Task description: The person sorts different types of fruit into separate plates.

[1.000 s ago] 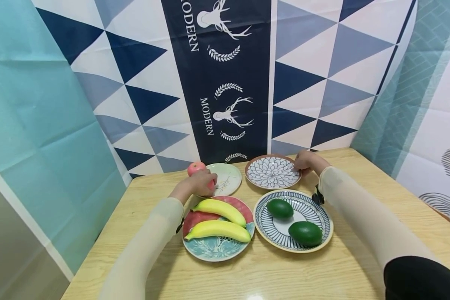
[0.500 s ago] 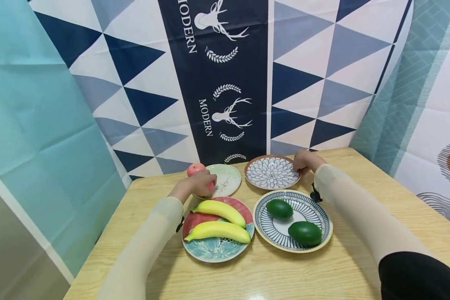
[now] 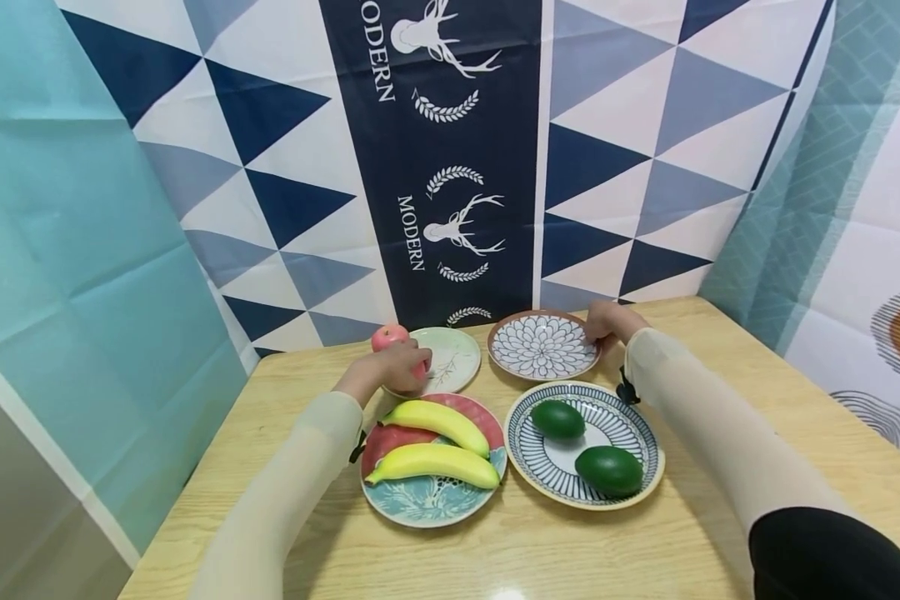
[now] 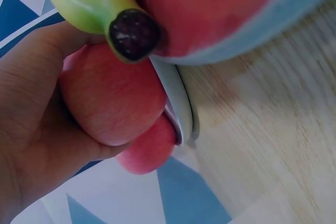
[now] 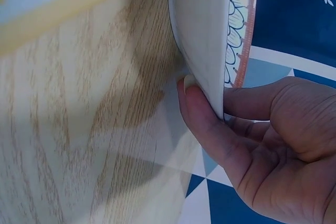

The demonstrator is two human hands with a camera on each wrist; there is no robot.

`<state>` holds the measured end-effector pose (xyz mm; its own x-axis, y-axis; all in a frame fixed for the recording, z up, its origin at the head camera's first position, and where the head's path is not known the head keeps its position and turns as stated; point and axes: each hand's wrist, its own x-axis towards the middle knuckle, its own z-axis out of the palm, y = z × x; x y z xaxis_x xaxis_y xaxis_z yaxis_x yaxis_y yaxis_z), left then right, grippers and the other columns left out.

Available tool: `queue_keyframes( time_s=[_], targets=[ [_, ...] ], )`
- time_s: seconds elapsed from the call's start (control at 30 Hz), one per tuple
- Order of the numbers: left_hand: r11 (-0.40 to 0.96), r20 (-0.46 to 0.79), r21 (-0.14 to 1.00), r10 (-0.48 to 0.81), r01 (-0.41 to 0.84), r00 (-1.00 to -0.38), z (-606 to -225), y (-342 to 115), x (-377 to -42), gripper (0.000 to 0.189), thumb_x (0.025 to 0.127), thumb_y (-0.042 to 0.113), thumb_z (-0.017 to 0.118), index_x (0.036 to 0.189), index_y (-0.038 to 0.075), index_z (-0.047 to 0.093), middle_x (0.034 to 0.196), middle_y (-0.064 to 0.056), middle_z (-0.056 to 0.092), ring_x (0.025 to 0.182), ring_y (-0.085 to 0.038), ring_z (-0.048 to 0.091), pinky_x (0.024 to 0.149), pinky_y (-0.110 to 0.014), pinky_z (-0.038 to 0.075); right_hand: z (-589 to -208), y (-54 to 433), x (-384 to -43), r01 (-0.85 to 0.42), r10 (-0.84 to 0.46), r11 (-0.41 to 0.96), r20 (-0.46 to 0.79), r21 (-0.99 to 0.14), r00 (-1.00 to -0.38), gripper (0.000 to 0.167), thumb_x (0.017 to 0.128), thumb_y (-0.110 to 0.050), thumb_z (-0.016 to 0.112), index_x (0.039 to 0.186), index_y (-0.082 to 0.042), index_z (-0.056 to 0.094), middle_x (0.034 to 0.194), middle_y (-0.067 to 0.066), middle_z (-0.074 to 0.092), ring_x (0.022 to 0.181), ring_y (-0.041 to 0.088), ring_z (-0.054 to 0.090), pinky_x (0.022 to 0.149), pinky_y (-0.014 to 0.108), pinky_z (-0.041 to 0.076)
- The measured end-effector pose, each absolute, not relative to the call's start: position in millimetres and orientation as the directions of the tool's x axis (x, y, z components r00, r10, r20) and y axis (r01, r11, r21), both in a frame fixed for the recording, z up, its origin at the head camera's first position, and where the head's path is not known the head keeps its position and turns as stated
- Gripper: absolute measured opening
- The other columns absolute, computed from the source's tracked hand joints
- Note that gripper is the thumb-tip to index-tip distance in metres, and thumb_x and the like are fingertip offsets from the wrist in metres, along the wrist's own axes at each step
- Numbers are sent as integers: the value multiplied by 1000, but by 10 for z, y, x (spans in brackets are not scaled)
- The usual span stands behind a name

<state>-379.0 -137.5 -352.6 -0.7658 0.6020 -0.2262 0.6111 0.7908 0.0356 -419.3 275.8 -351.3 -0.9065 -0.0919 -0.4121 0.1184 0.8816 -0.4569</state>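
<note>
My left hand grips a pinkish-red apple at the pale green plate. A second apple sits just behind that hand at the plate's far left side. At the back right, my right hand pinches the rim of a brown-rimmed plate with a petal pattern. In the right wrist view the thumb lies on the inner side of that plate and fingers lie under its outside. Whether either plate is lifted I cannot tell.
Two bananas lie on a red and teal plate in front of the left hand. A blue-striped plate with two green avocados stands in front of the right. Patterned cloth hangs behind the wooden table.
Both hands keep their holds on the apple and the plate rim. Only the head view shifts slightly.
</note>
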Motion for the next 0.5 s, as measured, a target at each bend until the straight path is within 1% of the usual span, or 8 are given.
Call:
queue_keyframes(
  time_s=[0.17,0.2,0.3,0.4,0.5],
  targets=[
    [784,-233,70,614,617,-754,-3596,-1360,-3887,26,91,24,68,116,16,64,110,-10,56,101,-27,54,83,-41,51,-3529,2772,-4194,133,-96,878,-441,-459,-892,12,102,2,59,99,13,61,77,13,67,60,13,70,63,27,60],
    [782,-238,77,617,619,-750,-3599,-1343,-3902,27,91,23,68,117,16,64,111,-10,57,102,-27,54,85,-41,51,-3530,2774,-4196,136,-94,879,-445,-457,-891,12,102,1,59,99,13,61,78,13,66,60,13,70,64,26,60],
    [764,-225,64,638,642,-736,-3643,-1307,-3982,28,88,27,71,115,21,65,110,-6,56,98,-23,54,83,-41,50,-3519,2768,-4203,130,-104,878,-450,-460,-887,13,102,1,59,100,14,61,80,14,67,62,14,71,65,26,60],
    [750,-211,48,654,660,-727,-3605,-1207,-3979,28,88,27,70,114,21,65,110,-6,56,98,-23,54,86,-41,49,-3498,2756,-4207,131,-103,878,-449,-460,-887,14,103,0,59,102,14,62,81,14,67,62,14,70,65,26,60],
    [750,-230,63,653,658,-722,-3484,-1075,-3907,28,92,25,70,119,16,65,113,-8,56,104,-26,52,89,-39,48,-3487,2739,-4212,131,-101,883,-456,-450,-884,14,103,-1,59,101,13,62,79,13,66,60,12,69,64,25,59]
  ],
)
